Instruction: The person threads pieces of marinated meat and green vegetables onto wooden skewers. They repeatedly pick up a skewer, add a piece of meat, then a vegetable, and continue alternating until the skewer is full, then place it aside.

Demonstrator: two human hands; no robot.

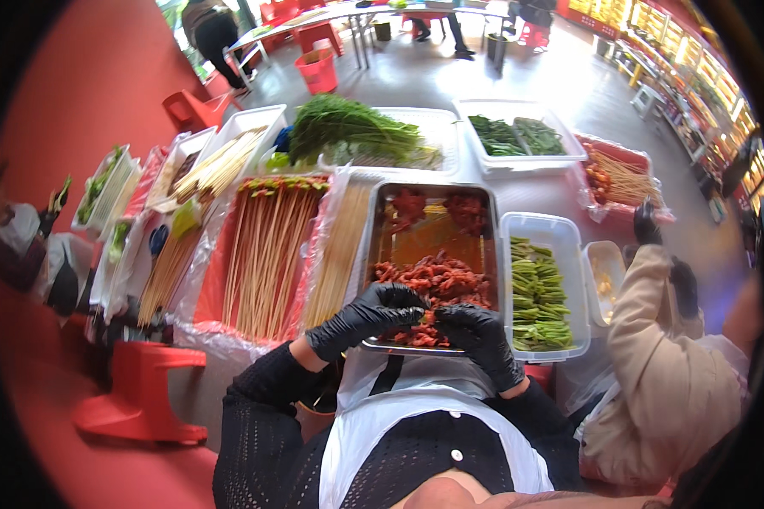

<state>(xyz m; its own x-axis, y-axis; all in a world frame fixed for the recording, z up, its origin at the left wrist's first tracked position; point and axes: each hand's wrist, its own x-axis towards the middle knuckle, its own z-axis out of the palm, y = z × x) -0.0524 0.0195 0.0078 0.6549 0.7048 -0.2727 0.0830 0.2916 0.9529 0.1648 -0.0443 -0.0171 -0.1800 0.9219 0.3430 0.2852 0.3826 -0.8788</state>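
Note:
Both my hands wear black gloves and meet over the near end of a steel tray (431,237) of red, sauced meat strips (449,280). My left hand (382,312) has its fingers bent inward, thumb and fingertips close together. Facing it, my right hand (481,337) is curled, its fingertips almost touching the left ones. A small greenish bit shows between them, too small to tell what it is or which hand has it. Bare bamboo skewers (339,254) lie left of the tray. A clear plastic box (580,305) of green vegetable pieces (538,292) stands to the right.
Loaded skewers (274,254) fill a red-lined tray on the left. Leafy greens (350,130) and a white bin (528,164) of dark greens stand behind. A co-worker's sleeve (643,305) is close on my right; another person (19,248) sits far left. A red stool (143,394) stands lower left.

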